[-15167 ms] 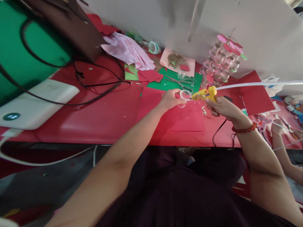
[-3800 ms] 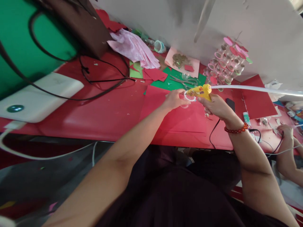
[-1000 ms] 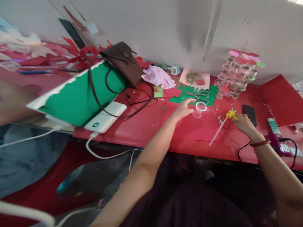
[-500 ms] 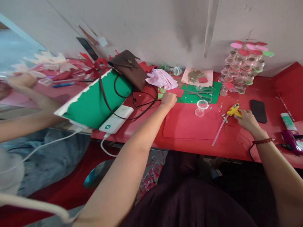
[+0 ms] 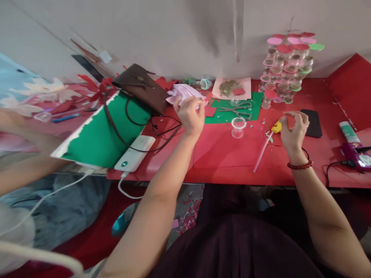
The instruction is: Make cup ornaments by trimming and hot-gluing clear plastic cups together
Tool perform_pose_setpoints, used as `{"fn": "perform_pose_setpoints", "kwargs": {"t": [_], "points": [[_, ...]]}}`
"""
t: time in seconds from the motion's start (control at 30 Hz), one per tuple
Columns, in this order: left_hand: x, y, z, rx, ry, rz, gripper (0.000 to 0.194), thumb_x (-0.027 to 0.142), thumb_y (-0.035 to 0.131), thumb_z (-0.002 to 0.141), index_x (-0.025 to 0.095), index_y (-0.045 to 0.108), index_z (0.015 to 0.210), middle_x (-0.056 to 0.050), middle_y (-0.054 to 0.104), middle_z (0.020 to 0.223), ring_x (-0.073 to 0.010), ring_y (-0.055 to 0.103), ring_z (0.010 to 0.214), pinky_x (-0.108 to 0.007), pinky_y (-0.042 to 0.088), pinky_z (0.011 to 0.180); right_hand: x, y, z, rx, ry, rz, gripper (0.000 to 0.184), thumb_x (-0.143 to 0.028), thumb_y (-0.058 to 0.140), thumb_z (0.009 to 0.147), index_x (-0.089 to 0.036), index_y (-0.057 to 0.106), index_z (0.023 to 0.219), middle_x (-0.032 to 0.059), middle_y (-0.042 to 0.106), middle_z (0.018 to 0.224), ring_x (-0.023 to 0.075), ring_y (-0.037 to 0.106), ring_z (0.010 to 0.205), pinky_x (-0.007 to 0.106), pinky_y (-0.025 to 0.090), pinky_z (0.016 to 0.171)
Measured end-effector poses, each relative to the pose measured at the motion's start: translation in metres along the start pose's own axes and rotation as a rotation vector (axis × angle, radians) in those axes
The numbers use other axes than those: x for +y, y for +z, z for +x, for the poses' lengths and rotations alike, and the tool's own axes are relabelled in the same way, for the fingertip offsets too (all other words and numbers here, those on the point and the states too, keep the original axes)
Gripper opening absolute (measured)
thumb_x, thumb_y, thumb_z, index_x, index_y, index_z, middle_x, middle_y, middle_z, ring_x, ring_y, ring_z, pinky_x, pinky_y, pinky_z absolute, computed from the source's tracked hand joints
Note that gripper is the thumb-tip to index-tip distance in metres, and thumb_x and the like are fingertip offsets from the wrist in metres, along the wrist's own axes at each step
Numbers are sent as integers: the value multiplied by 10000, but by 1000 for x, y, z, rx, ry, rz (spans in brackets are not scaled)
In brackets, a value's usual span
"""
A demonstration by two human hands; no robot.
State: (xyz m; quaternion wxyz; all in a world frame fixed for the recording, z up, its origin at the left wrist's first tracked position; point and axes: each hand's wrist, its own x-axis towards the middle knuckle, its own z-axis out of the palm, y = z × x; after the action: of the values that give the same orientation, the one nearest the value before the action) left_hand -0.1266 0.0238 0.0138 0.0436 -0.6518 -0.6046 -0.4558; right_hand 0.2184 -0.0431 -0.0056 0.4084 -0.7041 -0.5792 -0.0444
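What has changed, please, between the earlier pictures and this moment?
The clear cup went from the left hand down onto the red sheet. The yellow glue gun was laid on the table; the right hand has apparently let go and lifted. The left hand moved leftward and seems to pinch a small red piece. The scissors and tower of cups stayed put.

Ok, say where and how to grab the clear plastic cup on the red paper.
The cup is likely best held at its pinched waist, from the left: it stands upright, its rim flares wider, and the translucent rod lies to its right.
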Motion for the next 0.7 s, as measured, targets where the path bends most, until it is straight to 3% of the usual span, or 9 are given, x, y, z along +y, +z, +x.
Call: {"fn": "perform_pose_setpoints", "kwargs": {"t": [0.07, 0.17, 0.37, 0.5, 0.6, 0.7], "points": [[20, -1, -16, -95, 176, -60, 186, 344, 567, 1006, 301, 746, 984, -10, 800, 1167, -247, 673, 1279, -588, 181, 1328, -11, 5, -2, 1, 18, -28, 338, -354, 394, 1036, -236, 659, 1210, 166, 628, 1274, 336, 559, 1274, 572, 415, 1089], [43, 4, -37, -198, 294, -111, 208, 331, 570, 1002, 331, 771, 950, 7, 817, 1155, -266, 702, 1254, -661, 17, 1336, -17, 14, -8, -3, 12, -24, 355, -313, 353, 1044, -236, 662, 1201, 160, 643, 1219, 334, 574, 1251, 594, 410, 1083], [60, 20, -59, -339, 388, -141, 269, 327, 542, 1013, 323, 804, 952, -17, 820, 1165, -284, 724, 1231, -692, 48, 1333, -6, 27, -20, 7, -34, 86, 265, -330, 433, 1017, -228, 672, 1071, 148, 658, 1172, 310, 586, 1225, 560, 408, 1108], [59, 14, -68, -417, 389, -134, 256, 398, 570, 1005, 314, 811, 984, -23, 821, 1165, -294, 719, 1237, -699, 78, 1325, -5, 28, -20, -4, -35, 102, 260, -320, 432, 1017, -228, 669, 1071, 146, 652, 1160, 307, 577, 1228, 562, 403, 1115], [61, 0, -60, -437, 388, -135, 295, 517, 606, 976, 313, 813, 1027, -21, 811, 1204, -299, 694, 1277, -671, 73, 1330, -8, 27, -20, -22, -46, 80, 277, -314, 406, 1032, -238, 668, 1082, 140, 657, 1153, 309, 588, 1219, 581, 410, 1104], [75, -6, -34, -350, 357, -158, 438, 532, 437, 1053, 297, 763, 1228, -29, 738, 1379, -259, 608, 1396, -587, 112, 1342, -12, 28, -22, -29, -61, 62, 275, -326, 405, 1040, -248, 667, 1077, 128, 661, 1144, 306, 608, 1197, 575, 435, 1083]]}}
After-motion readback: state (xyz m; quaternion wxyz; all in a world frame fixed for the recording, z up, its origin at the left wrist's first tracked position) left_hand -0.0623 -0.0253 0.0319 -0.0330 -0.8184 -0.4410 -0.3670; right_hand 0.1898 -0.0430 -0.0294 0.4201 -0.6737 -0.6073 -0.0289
